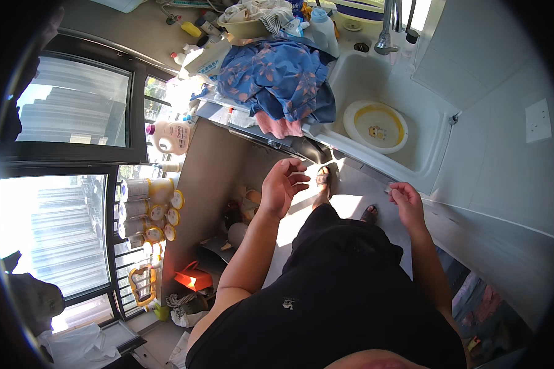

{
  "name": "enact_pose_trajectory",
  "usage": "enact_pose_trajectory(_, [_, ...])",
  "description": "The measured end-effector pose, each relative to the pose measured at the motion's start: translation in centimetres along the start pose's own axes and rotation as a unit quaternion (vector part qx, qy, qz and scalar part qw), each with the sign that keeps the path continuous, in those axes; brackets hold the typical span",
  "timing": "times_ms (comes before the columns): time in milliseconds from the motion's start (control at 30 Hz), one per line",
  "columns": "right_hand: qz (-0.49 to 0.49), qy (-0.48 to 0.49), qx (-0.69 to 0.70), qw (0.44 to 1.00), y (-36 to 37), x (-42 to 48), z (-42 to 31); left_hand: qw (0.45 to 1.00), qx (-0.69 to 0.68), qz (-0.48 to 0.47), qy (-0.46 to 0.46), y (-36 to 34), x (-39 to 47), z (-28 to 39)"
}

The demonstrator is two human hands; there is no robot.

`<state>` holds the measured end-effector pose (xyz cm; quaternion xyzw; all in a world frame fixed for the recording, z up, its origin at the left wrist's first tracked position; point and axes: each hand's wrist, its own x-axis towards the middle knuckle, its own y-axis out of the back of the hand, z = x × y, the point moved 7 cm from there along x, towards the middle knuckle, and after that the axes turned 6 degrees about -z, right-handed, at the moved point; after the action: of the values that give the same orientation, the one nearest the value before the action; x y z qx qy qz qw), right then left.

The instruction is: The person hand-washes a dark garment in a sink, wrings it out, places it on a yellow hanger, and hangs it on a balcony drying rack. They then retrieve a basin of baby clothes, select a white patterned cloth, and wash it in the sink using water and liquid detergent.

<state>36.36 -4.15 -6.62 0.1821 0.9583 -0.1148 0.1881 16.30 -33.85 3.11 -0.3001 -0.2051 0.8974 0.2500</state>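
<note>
My left hand is raised over the floor with bent fingers apart and nothing visible in it. My right hand is near the front edge of the white sink, thumb and fingertips pinched on a small pale object, too small to identify. Inside the sink lies a white plastic basin with a yellow ring. Left of the sink, a heap of blue patterned fabric lies on the counter, with pink cloth hanging from under it. Neither hand touches the fabric.
A metal faucet overhangs the sink. Behind the fabric stand a pale blue bottle and a basin of clothes. A detergent jug and stacked cans line the window side. An orange bag lies low at the left.
</note>
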Motion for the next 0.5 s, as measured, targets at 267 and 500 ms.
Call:
enact_pose_trajectory(267, [0.203,-0.033,-0.012,0.978,-0.4,2.4,-0.2,0.938,0.216,-0.107,-0.247,-3.4,17.0,21.1])
enact_pose_trajectory(500, [0.306,0.030,-0.083,0.948,0.1,8.9,0.8,0.970,0.121,-0.002,-0.209,-2.2,30.0,30.3])
